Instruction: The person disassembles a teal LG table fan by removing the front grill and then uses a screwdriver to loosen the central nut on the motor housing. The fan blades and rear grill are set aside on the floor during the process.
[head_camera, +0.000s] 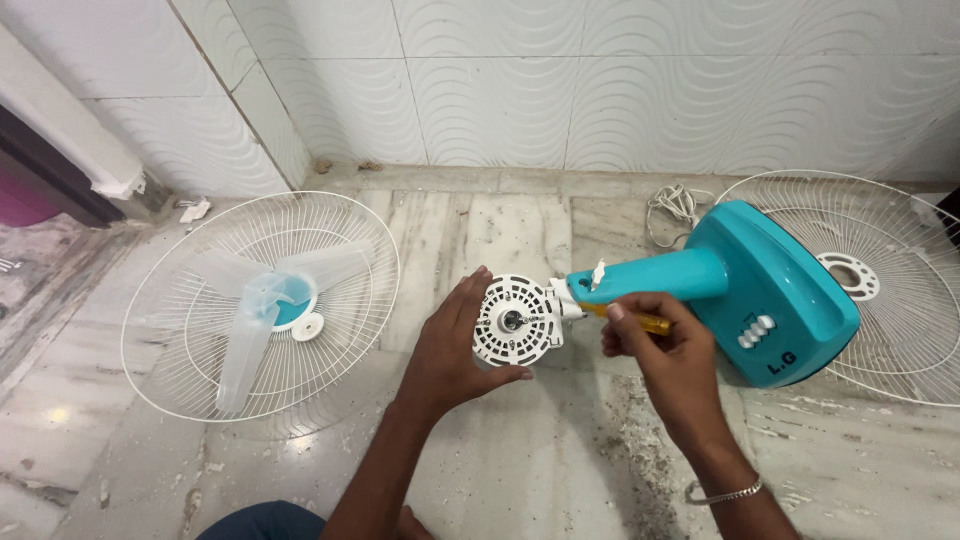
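A teal table fan body (770, 295) lies on its side on the marble floor, its white round motor housing (516, 322) facing me. My left hand (455, 345) cups the left and lower side of the motor housing, thumb under it. My right hand (665, 350) grips a yellow-handled screwdriver (640, 319), its tip pointing at the joint between the housing and the teal neck (650, 277).
A white wire grill (180, 340) lies at the left with the translucent blue fan blade (262, 305) and a small white cap (308, 326) on it. A second wire grill (890, 300) lies at the right under the fan base. A coiled white cord (672, 205) lies near the tiled wall.
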